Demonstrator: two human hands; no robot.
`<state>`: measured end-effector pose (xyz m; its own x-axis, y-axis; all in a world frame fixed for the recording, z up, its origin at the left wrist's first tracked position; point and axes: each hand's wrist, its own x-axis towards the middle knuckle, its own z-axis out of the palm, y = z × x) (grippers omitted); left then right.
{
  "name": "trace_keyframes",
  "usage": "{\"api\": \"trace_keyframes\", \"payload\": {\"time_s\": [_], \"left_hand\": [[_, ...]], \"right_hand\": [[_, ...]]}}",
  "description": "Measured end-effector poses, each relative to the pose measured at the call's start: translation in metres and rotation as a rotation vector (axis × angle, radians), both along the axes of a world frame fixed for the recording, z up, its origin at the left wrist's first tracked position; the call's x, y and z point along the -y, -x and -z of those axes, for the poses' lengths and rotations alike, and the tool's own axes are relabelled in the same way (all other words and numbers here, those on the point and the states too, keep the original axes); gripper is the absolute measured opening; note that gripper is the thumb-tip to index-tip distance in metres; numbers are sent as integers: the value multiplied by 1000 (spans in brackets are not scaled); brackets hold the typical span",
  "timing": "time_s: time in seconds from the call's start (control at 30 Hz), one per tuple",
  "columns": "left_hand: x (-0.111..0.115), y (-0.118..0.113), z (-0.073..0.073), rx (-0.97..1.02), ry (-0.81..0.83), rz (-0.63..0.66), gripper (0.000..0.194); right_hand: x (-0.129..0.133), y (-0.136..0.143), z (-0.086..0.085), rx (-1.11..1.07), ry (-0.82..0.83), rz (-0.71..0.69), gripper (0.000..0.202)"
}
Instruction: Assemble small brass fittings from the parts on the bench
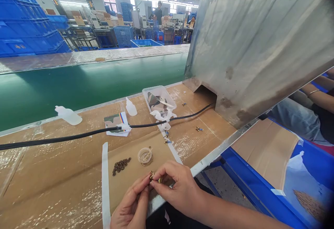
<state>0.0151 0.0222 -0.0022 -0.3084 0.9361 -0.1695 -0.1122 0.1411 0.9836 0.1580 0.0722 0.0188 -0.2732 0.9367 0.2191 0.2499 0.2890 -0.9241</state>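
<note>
Black cable (65, 138) across glossy brown worktop (65, 173); broad stained grey sheet-metal panel (261, 41) blocking view at right. Left hand (134, 199) and right hand (180, 185) turned inward, both pinched closed on small brass-coloured piece (152, 175), partly hidden, near worktop's edge. Heap of dark brown rings (121, 166) beside round clear-plastic cup (138, 154).

Your small held piece (151, 176): gold-toned. Pile of rings (120, 166) before you: dark brown. Round tub (139, 157): clear. Your work sheet (114, 187): plain tan, edged with white tape (104, 183). Loose small parts (199, 129): blue and gold. Cable (75, 137): black, with white wrapping (125, 127). Two bottles (69, 115): translucent white. Card (112, 120): camouflage-like patches of brown and dark green, striped red, yellow and blue. Belt (125, 72) ahead of you: green. Tilted panel (255, 48) to your right: silver-grey, mottled with brown stains. Stacked crates (23, 24) to your left: blue, one with an orange mark.
</note>
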Motion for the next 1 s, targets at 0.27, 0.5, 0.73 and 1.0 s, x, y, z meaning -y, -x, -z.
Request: {"api": "trace_keyframes", "payload": {"time_s": [0.27,0.5,0.73,1.0], "left_hand": [[1,3,4,-21,-59,61,21],[0,-2,2,109,68,-45,29],[-2,-6,2,153,78,-87,30],[-1,-3,-1,88,42,-39,28]], "right_hand": [[0,0,-1,10,-29,17,10],[-1,1,-2,-119,75,-58,12],[2,-6,1,-115,-17,-92,19],[2,-8,6,42,-179,-73,12]]}}
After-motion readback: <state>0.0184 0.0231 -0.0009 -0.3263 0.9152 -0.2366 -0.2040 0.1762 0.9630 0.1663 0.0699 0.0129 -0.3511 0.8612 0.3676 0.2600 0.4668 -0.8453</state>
